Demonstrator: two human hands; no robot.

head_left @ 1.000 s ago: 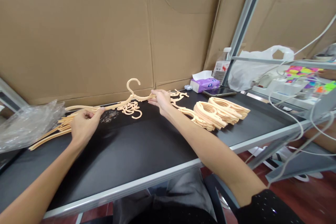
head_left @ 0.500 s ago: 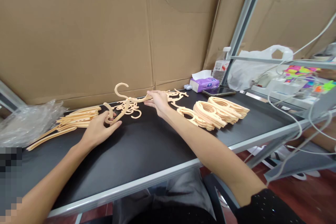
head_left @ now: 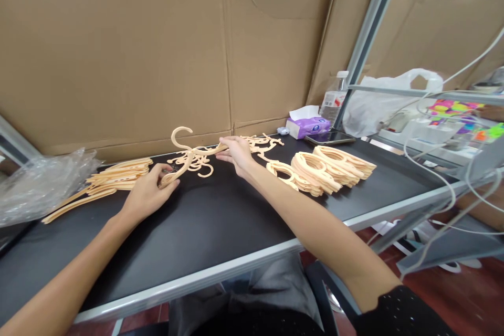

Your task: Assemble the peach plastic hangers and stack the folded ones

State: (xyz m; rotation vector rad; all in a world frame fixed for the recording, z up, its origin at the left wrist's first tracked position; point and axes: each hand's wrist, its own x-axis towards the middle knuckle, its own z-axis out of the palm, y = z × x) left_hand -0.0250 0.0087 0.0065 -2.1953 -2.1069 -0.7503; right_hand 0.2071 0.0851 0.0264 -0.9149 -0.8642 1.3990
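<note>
A cream-coloured clothes hanger (head_left: 188, 158) is held between my two hands, hook up, above the black table (head_left: 220, 220). My left hand (head_left: 148, 189) grips its left arm near the end. The fingers of my right hand (head_left: 236, 153) are closed round its right arm, hiding part of it. Just behind the hanger lies a tangle of small cream hook pieces (head_left: 205, 170). To the left of my left hand, long cream hanger arms (head_left: 118, 174) are piled. More cream pieces (head_left: 271, 142) lie beyond my right hand.
Stacked cream parts with round openings (head_left: 315, 170) stand right of my right forearm. Behind them are a purple tissue pack (head_left: 309, 127), a phone (head_left: 329, 137) and a bottle (head_left: 334, 100). Clear plastic wrap (head_left: 47, 184) lies at far left. Cardboard (head_left: 118, 52) walls the back.
The curved end that stuck up at my left fingers has swung down and now lies along the hanger's left arm in my grip. My right hand has hardly moved.
</note>
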